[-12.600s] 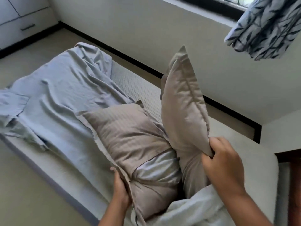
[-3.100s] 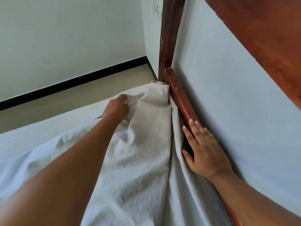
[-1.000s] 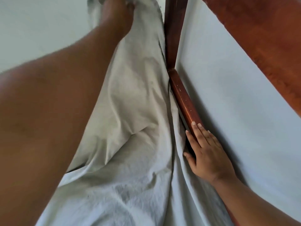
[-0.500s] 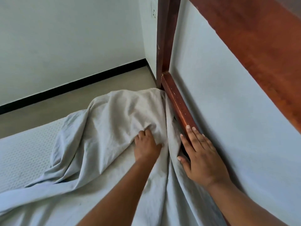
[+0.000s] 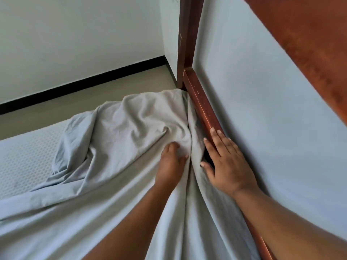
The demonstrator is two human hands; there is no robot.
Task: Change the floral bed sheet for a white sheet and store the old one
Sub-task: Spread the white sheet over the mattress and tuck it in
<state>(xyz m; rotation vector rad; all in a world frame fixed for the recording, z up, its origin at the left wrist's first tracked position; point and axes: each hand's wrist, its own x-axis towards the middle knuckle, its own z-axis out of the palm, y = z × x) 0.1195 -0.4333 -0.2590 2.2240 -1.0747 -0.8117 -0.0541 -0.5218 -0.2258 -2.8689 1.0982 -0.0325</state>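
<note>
The white sheet (image 5: 120, 147) lies rumpled over the head corner of the mattress (image 5: 24, 154), bunched in folds towards the wooden rail. My left hand (image 5: 173, 162) lies on the sheet close to the rail, fingers curled into the cloth and gripping a fold. My right hand (image 5: 224, 162) lies flat with straight fingers along the sheet's edge, in the gap by the wooden headboard rail (image 5: 201, 107). The floral sheet is not in view.
The padded grey headboard panel (image 5: 262, 119) and its wooden frame post (image 5: 185, 40) fill the right. Bare patterned mattress shows at the left. Beyond the bed are beige floor (image 5: 75, 104), a black skirting line and a white wall.
My left hand had lifted the sheet high a second ago; it has come down and now grips the cloth beside the rail. The right hand has stayed flat at the rail.
</note>
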